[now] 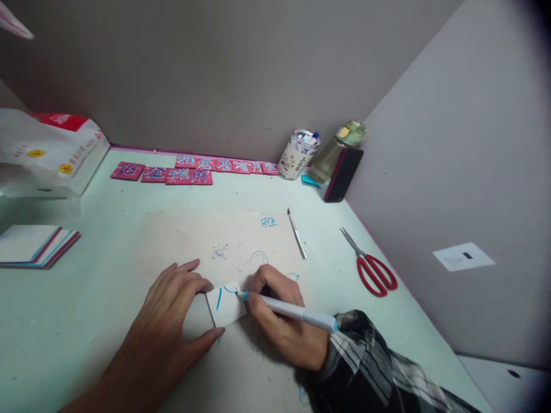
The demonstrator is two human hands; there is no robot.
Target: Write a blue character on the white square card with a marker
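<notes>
My right hand (279,318) grips a light blue marker (297,312), its tip resting on a small white card (226,304) that carries blue strokes. My left hand (172,310) pins that card down, thumb at its lower edge and fingers at its left side. The card lies on a beige backing board (193,241) on the pale green table (64,321). My right sleeve is plaid.
Red scissors (373,269) and a thin craft knife (297,234) lie to the right. Pink lettered tiles (189,169) line the back, beside a pen cup (297,155), a bottle (336,149) and a dark eraser block (343,175). A card stack (37,245) and bag (47,152) sit left.
</notes>
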